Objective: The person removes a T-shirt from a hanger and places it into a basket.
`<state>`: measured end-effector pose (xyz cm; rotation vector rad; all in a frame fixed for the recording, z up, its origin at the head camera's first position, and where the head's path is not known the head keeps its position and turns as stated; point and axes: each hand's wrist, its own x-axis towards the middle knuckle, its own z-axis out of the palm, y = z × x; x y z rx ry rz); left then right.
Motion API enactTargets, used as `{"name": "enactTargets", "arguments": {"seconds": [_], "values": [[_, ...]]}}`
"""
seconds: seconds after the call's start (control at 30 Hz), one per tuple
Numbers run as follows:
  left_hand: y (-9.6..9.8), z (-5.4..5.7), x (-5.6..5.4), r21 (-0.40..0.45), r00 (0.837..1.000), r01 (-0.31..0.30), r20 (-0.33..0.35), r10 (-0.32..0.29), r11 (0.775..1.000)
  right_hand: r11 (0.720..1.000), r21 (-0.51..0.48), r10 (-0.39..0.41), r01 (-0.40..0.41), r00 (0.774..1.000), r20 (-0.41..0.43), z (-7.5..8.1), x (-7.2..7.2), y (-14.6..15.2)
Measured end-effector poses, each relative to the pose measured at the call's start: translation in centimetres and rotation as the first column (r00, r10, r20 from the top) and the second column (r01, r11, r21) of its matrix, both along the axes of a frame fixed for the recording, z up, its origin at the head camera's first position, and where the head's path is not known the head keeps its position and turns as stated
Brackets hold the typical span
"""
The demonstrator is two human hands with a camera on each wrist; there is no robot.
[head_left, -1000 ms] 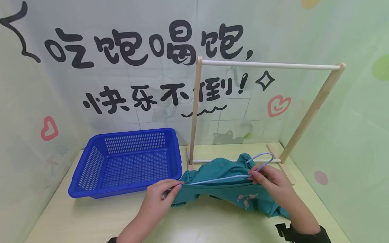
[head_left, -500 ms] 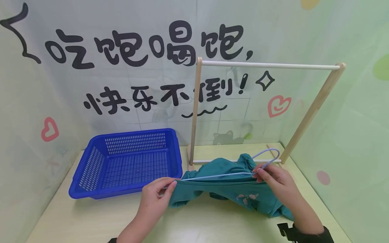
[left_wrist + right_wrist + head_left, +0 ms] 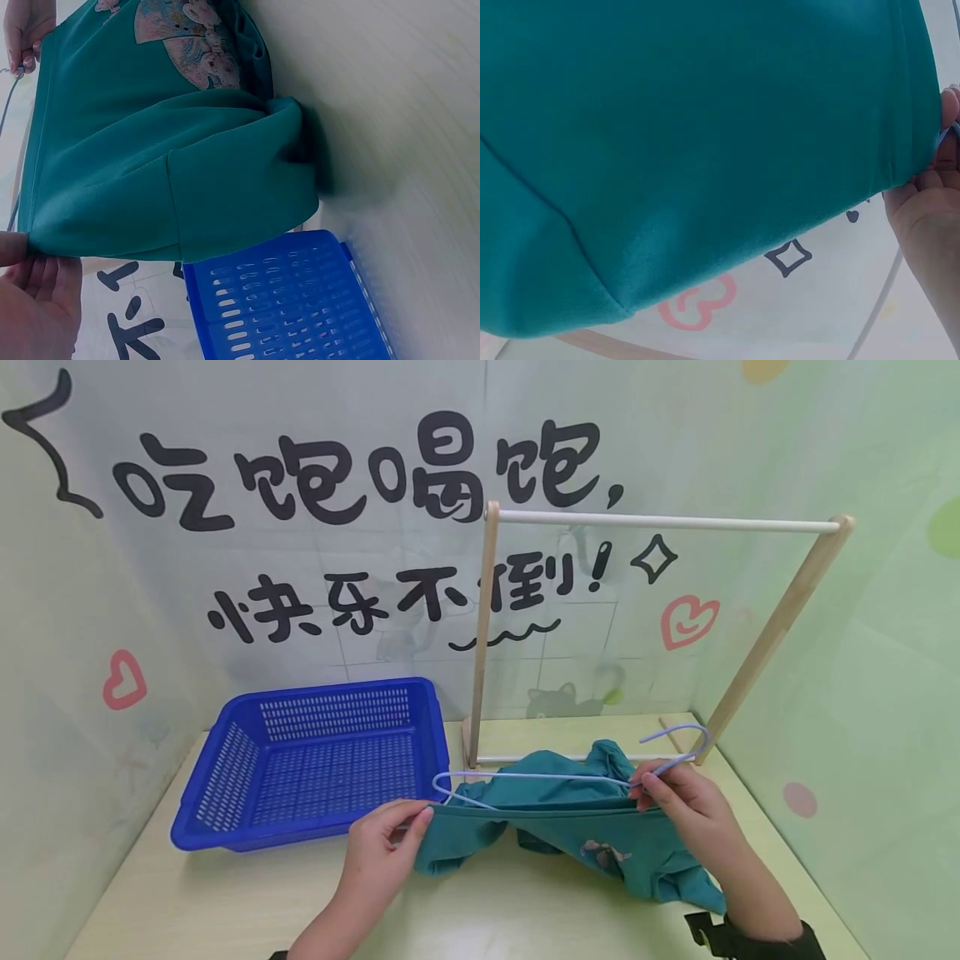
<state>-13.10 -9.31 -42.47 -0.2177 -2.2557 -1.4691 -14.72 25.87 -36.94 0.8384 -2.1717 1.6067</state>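
A teal shirt (image 3: 540,827) with a small print lies bunched on the table, its straight hem edge raised and stretched sideways. My left hand (image 3: 386,839) pinches the left end of that edge between thumb and fingers. A light blue wire hanger (image 3: 540,776) lies across the opening, its rounded left end standing above the cloth. My right hand (image 3: 686,806) grips the hanger near its hook and touches the shirt's right side. In the left wrist view, the printed picture (image 3: 202,45) shows on hanging cloth. Teal fabric (image 3: 720,135) fills most of the right wrist view.
A blue plastic basket (image 3: 435,727) stands at the left, with nothing seen inside. Behind the shirt rises a wooden rack with a white top rod (image 3: 667,521). Walls with black lettering enclose the pale table (image 3: 150,902).
The hanger's left end has come up into view above the shirt's edge. Its hook and my right hand have shifted right. My left hand has moved slightly left, still pinching the cloth.
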Motion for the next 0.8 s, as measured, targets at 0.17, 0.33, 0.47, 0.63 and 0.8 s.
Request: {"name": "enactTargets", "arguments": {"seconds": [0.17, 0.33, 0.47, 0.63, 0.8], "values": [[0.2, -0.4, -0.1, -0.02, 1.0, 0.02, -0.002, -0.02, 1.0, 0.999, 0.04, 0.005, -0.004, 0.999, -0.033, -0.1, -0.1, -0.4], [0.5, -0.6, -0.3, -0.023, 0.995, 0.089, 0.054, -0.087, 0.996, 0.996, 0.091, 0.021, -0.018, 0.999, -0.027, -0.2, -0.2, -0.8], [0.6, -0.3, -0.5, 0.01, 0.995, 0.084, 0.053, -0.085, 0.996, 0.985, 0.163, -0.046, 0.047, 0.999, -0.011, -0.3, -0.2, -1.0], [0.7, 0.3, -0.5, -0.054, 0.998, 0.04, 0.054, -0.038, 0.998, 0.971, 0.221, -0.098, 0.094, 0.995, 0.005, -0.5, 0.0, -1.1], [1.3, 0.5, -0.2, -0.255, 0.993, 0.11, -0.023, -0.12, 0.961, 0.968, 0.246, -0.055, 0.054, 0.998, -0.002, -0.6, 0.0, -1.7]]}}
